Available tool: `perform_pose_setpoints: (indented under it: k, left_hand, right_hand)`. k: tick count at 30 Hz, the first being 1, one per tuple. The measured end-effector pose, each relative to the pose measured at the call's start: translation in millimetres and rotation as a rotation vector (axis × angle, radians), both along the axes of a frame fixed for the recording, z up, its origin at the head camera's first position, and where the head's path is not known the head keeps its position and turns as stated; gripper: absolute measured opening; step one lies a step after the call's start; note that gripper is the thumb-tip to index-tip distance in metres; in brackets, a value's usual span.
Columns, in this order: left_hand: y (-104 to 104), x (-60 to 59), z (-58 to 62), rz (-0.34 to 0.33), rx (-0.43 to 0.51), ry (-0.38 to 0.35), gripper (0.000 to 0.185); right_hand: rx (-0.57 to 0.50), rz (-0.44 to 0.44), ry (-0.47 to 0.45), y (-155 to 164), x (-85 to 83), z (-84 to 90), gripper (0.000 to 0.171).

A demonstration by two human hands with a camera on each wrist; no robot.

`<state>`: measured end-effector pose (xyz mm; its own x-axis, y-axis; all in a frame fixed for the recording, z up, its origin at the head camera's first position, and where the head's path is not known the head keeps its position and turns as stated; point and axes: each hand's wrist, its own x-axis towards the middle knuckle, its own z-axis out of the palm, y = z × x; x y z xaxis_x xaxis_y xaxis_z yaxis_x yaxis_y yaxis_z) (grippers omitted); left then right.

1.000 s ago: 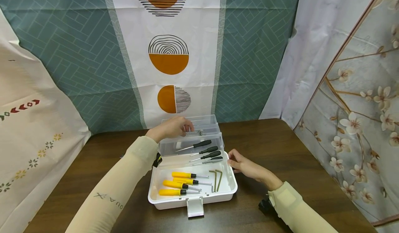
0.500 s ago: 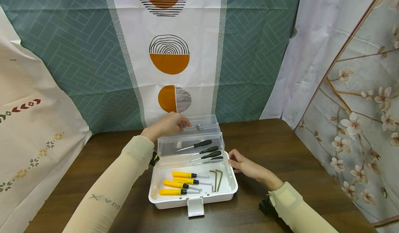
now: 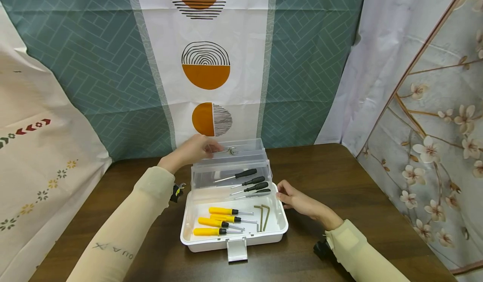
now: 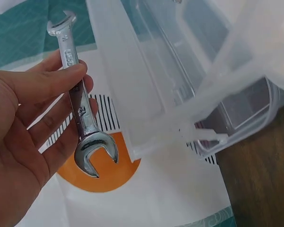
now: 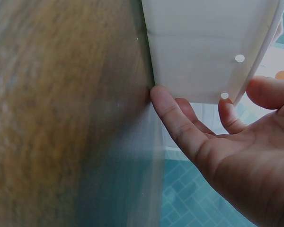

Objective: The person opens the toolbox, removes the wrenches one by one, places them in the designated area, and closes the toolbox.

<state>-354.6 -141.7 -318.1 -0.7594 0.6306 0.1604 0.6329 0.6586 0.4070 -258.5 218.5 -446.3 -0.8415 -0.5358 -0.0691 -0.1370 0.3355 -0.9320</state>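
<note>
My left hand (image 3: 196, 150) pinches a double-ended open-end wrench (image 4: 80, 101) between thumb and fingers. In the left wrist view the shiny wrench hangs beside the clear upper tray (image 4: 128, 80). My right hand (image 3: 299, 198) grips the back right corner of the white toolbox (image 5: 194, 52), with the thumb at the rim and fingers against the outside wall. Several yellow-handled screwdrivers (image 3: 220, 211) and brass-coloured hex keys (image 3: 266, 217) lie in the toolbox base. Several black-handled screwdrivers (image 3: 245, 173) lie in the clear lower tray (image 3: 203, 179).
A second wrench (image 3: 182, 186) lies on the dark wooden table (image 3: 324, 168), left of the toolbox. The toolbox's front latch (image 3: 237, 249) hangs down. A patterned curtain (image 3: 309, 63) hangs behind the table.
My left hand has moved left and slightly up with the wrench, away from over the upper tray. The second wrench on the table has come into sight. My right hand stays put.
</note>
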Motion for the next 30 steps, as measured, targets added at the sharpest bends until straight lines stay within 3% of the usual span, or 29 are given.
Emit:
perform_pose_setpoints:
  k: [17,30]
  left_hand:
    - [-49,8.4,-4.5,0.048,0.08,-0.011,0.028]
    - [-85,19.0,-14.2,0.102,0.081,-0.03,0.024]
  right_hand:
    - [0.004,-0.004,-0.001,-1,1.3,-0.2,0.02]
    - [-0.006,-0.002,-0.002,-1,2.3,1.1,0.02]
